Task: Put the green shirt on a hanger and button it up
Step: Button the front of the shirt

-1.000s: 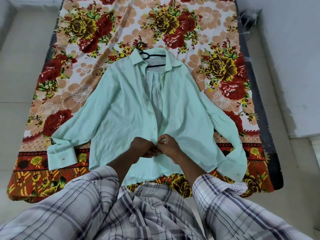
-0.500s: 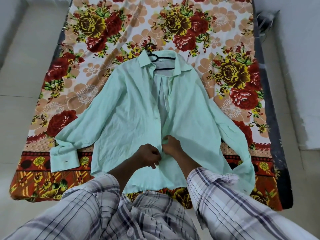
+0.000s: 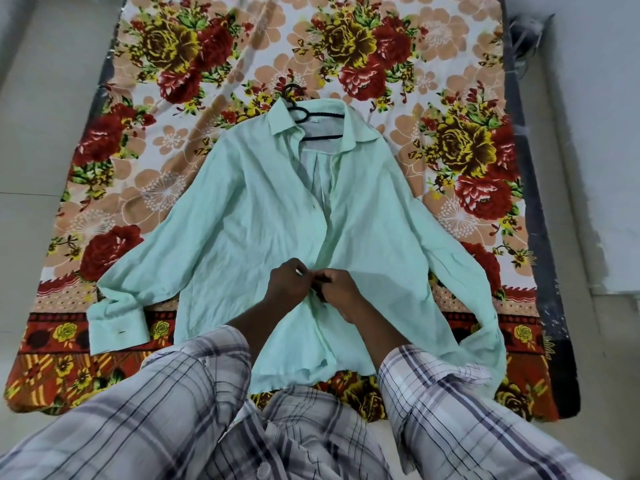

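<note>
Green shirt [image 3: 242, 237] (wrinkled, sleeves spread) laid flat on hanger [image 3: 311, 116]. Front edges are pinched together by left hand [image 3: 289, 284] and right hand [image 3: 337, 289]; above the pinch, front gapes open.

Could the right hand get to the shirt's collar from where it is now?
Probably yes: the right hand is at the placket of the green shirt, and only flat open fabric lies before the collar.

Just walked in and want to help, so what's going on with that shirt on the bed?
A person in a plaid shirt is buttoning the green shirt, which lies flat on a floral bedsheet with a black hanger already inside the collar. The left hand and right hand pinch the front edges together low on the shirt. Above them the front is open.
</note>
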